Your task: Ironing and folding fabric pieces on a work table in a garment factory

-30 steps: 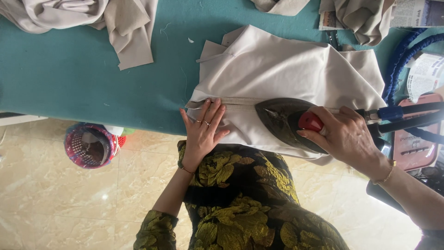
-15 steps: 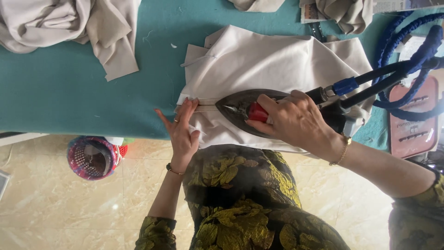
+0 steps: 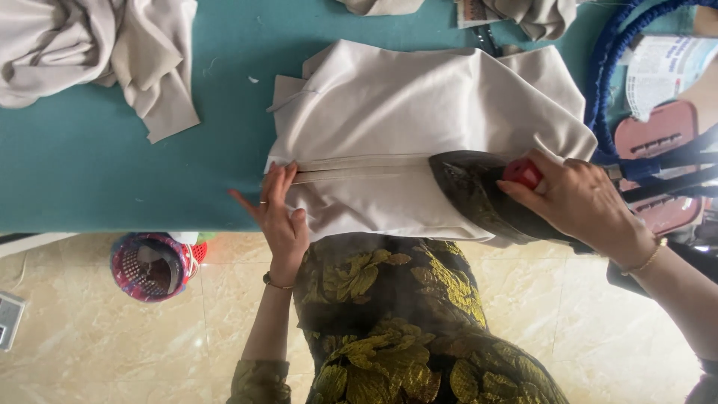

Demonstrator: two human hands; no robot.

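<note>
Head camera, looking straight down

It sat close above the teal table, facing its near edge and the floor.

Garment on table, near edge; iron on its right part; cloth heap far-left corner; basket on floor.

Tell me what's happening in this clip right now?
A person is ironing a beige garment spread on a teal table. The right hand grips the dark iron, which sits on the right end of a pressed seam strip. The left hand lies flat on the fabric at the strip's left end. More beige cloth is piled at the table's far left.
</note>
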